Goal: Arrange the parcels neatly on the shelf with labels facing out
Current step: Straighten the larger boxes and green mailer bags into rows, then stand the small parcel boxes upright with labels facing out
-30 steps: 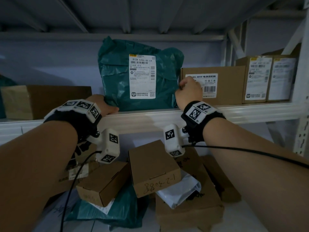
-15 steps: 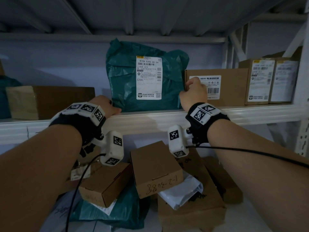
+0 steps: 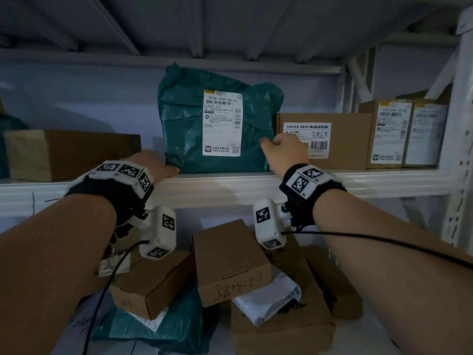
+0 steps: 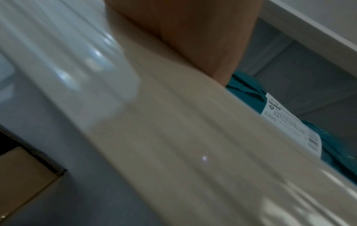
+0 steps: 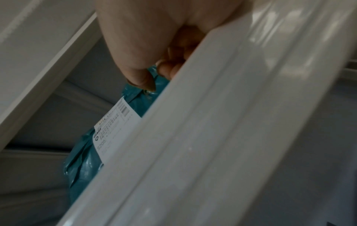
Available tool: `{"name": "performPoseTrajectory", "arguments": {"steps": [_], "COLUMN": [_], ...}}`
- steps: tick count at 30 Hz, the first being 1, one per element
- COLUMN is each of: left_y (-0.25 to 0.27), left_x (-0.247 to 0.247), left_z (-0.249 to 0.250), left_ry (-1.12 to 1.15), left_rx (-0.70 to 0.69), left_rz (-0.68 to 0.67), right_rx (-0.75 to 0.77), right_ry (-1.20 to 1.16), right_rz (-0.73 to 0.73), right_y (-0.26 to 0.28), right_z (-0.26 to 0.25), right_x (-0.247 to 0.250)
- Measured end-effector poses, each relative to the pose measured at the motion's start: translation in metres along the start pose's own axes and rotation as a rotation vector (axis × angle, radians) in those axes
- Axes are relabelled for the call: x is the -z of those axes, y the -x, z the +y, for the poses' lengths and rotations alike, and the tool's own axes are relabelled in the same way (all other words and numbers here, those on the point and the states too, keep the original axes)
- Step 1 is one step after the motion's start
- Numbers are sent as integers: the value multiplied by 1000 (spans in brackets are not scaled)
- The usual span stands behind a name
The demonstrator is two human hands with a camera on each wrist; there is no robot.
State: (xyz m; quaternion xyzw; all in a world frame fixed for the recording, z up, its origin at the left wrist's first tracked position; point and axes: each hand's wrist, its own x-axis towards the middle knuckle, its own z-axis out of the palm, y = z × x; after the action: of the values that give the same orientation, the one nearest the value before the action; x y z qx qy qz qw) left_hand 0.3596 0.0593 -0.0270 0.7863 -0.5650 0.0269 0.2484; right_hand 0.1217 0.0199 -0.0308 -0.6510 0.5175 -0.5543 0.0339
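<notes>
A teal plastic parcel (image 3: pixel 184 129) stands upright on the white shelf (image 3: pixel 230 188) with its white label (image 3: pixel 222 123) facing out. My left hand (image 3: pixel 156 165) lies on the shelf and touches the parcel's lower left corner; its fingertips are hidden. My right hand (image 3: pixel 281 149) has curled fingers at the parcel's right edge. In the right wrist view the right hand (image 5: pixel 154 73) pinches a fold of the teal parcel (image 5: pixel 85 165) between thumb and fingers. The left wrist view shows the left hand (image 4: pixel 193 38) above the shelf rail, beside the parcel (image 4: pixel 249 97).
A brown box (image 3: pixel 345 139) with a front label stands right of the parcel, then two labelled boxes (image 3: pixel 391 134) and the shelf upright (image 3: pixel 460 124). A plain brown box (image 3: pixel 76 155) sits at the left. Below lies a loose pile of boxes (image 3: pixel 230 260) and bags (image 3: pixel 179 326).
My right hand has slipped slightly down and left, from the brown box's corner onto the parcel's right edge. The left hand and the parcel have stayed in place.
</notes>
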Motion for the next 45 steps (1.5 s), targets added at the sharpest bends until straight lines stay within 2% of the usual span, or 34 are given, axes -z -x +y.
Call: {"name": "performPoseTrajectory", "arguments": {"steps": [3,11,15,17,18,19,21,24,26,29,33,38,45], "left_y": [3,2,4,5,6,9,13,22,32,22,10,-7,-25], "left_x": [2,4,15,18,17,18,24,48,65,86,97,108,100], "left_z": [2,-3,-11,-17,-21,-24,-34,-56,-69,-102,-132,-161,-183], "left_ry": [17,-41,43,170,324,448,551,492,355,300,308,398,469], "left_rx": [-7,128,126,95,93,103,123,208,275,337,260,254,162], "left_rz": [-27,-46,4,70,103,134,224,528,644,587,484,451,357], "right_rx": [13,36,47,74,113,168,286,379,394,391,339,241,162], "right_ry": [63,167,176,136,119,114,135,107,34,-33,-10,41,54], "right_rz": [-11,-137,-193,-178,-163,-155,-203,-371,-410,-492,-635,-766,-761], "right_y": [-3,-3,-2,2,6,10,17,26,32,44,52,58,75], "right_z": [3,8,5,0,-3,-8,-22,-53,-76,-110,-151,-192,-234], "right_x": [-2,-5,0,4,6,7,5,-5,-13,-30,-61,-100,-142]}}
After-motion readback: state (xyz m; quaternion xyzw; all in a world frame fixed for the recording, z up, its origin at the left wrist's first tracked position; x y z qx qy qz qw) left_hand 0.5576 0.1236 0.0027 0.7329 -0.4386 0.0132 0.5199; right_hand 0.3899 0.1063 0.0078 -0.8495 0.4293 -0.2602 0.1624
